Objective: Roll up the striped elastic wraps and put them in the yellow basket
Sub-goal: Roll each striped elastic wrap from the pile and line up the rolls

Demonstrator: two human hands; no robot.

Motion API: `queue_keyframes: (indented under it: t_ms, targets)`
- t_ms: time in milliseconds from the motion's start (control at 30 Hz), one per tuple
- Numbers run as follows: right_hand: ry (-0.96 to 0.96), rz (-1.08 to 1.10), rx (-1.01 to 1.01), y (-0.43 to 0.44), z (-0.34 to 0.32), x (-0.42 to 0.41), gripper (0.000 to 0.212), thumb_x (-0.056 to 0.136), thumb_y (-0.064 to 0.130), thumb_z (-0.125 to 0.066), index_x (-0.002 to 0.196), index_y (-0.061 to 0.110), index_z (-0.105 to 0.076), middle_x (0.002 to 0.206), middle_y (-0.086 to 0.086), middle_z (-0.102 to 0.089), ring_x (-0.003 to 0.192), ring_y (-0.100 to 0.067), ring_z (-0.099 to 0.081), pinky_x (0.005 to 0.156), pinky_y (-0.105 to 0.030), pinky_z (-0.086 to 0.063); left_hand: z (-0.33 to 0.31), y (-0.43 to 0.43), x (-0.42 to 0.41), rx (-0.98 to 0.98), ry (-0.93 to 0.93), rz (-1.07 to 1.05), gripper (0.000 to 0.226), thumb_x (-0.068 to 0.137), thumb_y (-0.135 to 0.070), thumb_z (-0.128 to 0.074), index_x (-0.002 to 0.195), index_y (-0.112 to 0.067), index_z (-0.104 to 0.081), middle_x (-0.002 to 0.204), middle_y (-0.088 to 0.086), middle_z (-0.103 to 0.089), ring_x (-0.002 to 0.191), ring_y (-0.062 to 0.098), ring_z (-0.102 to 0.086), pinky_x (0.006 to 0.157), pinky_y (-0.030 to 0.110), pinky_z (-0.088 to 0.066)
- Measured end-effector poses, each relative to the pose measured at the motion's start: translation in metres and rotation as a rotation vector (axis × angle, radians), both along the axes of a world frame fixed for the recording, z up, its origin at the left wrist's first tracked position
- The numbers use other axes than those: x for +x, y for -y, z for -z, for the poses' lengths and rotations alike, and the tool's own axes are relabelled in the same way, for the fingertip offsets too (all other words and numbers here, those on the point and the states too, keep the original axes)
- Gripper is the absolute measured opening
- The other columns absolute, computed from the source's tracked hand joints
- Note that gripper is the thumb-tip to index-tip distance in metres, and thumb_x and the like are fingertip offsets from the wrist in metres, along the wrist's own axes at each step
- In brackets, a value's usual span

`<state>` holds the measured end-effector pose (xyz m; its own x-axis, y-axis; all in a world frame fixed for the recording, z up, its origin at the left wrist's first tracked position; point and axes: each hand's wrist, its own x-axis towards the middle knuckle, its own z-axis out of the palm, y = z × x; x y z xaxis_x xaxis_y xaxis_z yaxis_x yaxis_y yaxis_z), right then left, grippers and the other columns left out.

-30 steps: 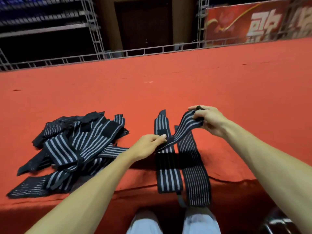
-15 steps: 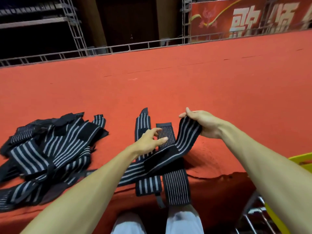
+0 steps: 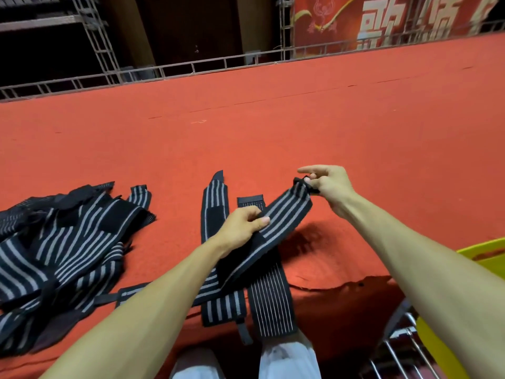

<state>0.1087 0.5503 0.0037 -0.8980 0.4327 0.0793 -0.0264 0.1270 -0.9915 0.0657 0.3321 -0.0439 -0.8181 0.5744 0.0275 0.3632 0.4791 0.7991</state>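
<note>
Over the near edge of the red carpeted table [image 3: 273,132], the person holds one striped elastic wrap [image 3: 287,212] clear of the surface, slanting up from lower left to upper right. The right hand [image 3: 329,184] pinches its black end tab between thumb and curled fingers, with the forefinger sticking out straight. The left hand [image 3: 240,228] grips the band partway down, thumb on top and fingers curled underneath. Its tail drops away under the left forearm, across two more wraps lying flat side by side: a broad-striped one [image 3: 214,198] and a fine-striped one [image 3: 270,296], both hanging a little over the table edge. A loose heap of wraps [image 3: 62,242] sits well off to the left. Only the rim of the yellow basket [image 3: 481,254] shows, low on the right, behind the right forearm.

From how it drapes, the band looks light, soft and limp, with some stretch and no stiffness of its own. The end tab seems the sensible place to start the roll, with the other hand keeping the band taut so the coil stays tight and does not spring open.
</note>
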Motion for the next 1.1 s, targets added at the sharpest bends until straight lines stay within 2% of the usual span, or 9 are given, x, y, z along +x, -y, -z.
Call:
queue_keyframes:
  t_ms: [100,200,267,367,500,633,767,900,1100]
  targets:
    - [-0.072,0.125,0.172,-0.008,0.009,-0.007,0.031,0.084,-0.01,-0.063,0.107,0.009,-0.072,0.075,0.002,-0.053,0.065,-0.006,-0.047,0.059,-0.015,-0.04,-0.007,0.021,-0.01,-0.06,-0.09,-0.016,0.031,0.096,-0.026,-0.059,0.069,-0.02,-0.046,0.066,-0.011,-0.044,0.061,0.005,-0.04,0.061,0.025,-0.033]
    - [-0.07,0.158,0.194,0.0,0.013,-0.018,0.027,0.083,0.001,-0.071,0.106,0.013,-0.072,0.092,-0.006,-0.063,0.078,-0.014,-0.059,0.07,-0.024,-0.049,-0.018,0.035,-0.009,-0.011,-0.077,-0.055,0.03,0.096,-0.025,-0.059,0.069,-0.02,-0.047,0.067,-0.009,-0.046,0.061,0.005,-0.041,0.058,0.023,-0.032]
    - [-0.045,0.224,-0.008,0.015,0.011,-0.026,0.02,0.079,0.009,-0.078,0.098,0.005,-0.072,0.09,-0.009,-0.067,0.085,-0.02,-0.063,0.08,-0.032,-0.054,-0.025,0.043,-0.006,0.022,-0.055,-0.101,0.031,0.096,-0.027,-0.06,0.069,-0.018,-0.048,0.068,-0.005,-0.047,0.062,0.008,-0.042,0.058,0.024,-0.033]
    - [-0.045,0.225,-0.6,0.044,0.004,-0.021,0.02,0.088,0.013,-0.071,0.076,0.001,-0.06,0.075,-0.01,-0.064,0.076,-0.024,-0.065,0.082,-0.037,-0.057,-0.033,0.063,-0.001,0.092,-0.01,-0.16,0.029,0.094,-0.031,-0.062,0.073,-0.013,-0.053,0.071,0.002,-0.054,0.067,0.012,-0.048,0.065,0.03,-0.039]
    - [0.067,0.018,-0.891,0.083,0.002,-0.009,0.022,0.095,0.021,-0.062,0.092,0.001,-0.053,0.085,-0.014,-0.06,0.081,-0.03,-0.066,0.074,-0.042,-0.057,-0.044,0.089,0.007,0.14,0.006,-0.216,0.027,0.092,-0.031,-0.066,0.088,-0.005,-0.065,0.09,0.016,-0.071,0.075,0.016,-0.061,0.078,0.043,-0.052]
    - [0.179,-0.2,-0.94,0.122,-0.008,0.006,0.023,0.088,0.012,-0.069,0.105,0.002,-0.059,0.104,-0.014,-0.065,0.097,-0.029,-0.066,0.079,-0.045,-0.056,-0.062,0.109,0.017,0.093,-0.086,-0.263,0.017,0.092,-0.032,-0.066,0.086,-0.016,-0.069,0.086,0.0,-0.073,0.077,0.011,-0.066,0.07,0.026,-0.051]
    - [0.131,-0.16,-0.972,0.157,-0.03,0.012,0.015,0.085,-0.006,-0.067,0.098,-0.004,-0.06,0.103,-0.019,-0.065,0.096,-0.029,-0.067,0.075,-0.037,-0.057,-0.071,0.132,0.023,0.051,-0.161,-0.299,0.019,0.092,-0.037,-0.065,0.078,-0.024,-0.066,0.08,-0.005,-0.07,0.073,0.008,-0.063,0.062,0.02,-0.044]
    - [0.094,-0.152,-0.944,0.178,-0.052,0.005,0.029,0.081,0.0,-0.073,0.108,-0.005,-0.063,0.106,-0.019,-0.068,0.1,-0.03,-0.069,0.091,-0.041,-0.055,-0.068,0.158,0.033,0.219,0.099,-0.179,0.033,0.083,-0.052,-0.069,0.104,-0.026,-0.069,0.111,-0.006,-0.071,0.111,0.012,-0.062,0.097,0.03,-0.048]
    - [-0.019,-0.192,-0.897,0.188,-0.083,-0.001,0.024,0.084,0.002,-0.071,0.105,0.006,-0.061,0.095,-0.014,-0.069,0.084,-0.023,-0.071,0.067,-0.036,-0.061,-0.041,0.185,0.055,-0.031,0.159,0.05,0.021,0.093,-0.008,-0.063,0.114,-0.008,-0.067,0.118,0.002,-0.07,0.104,0.007,-0.065,0.095,0.024,-0.05]
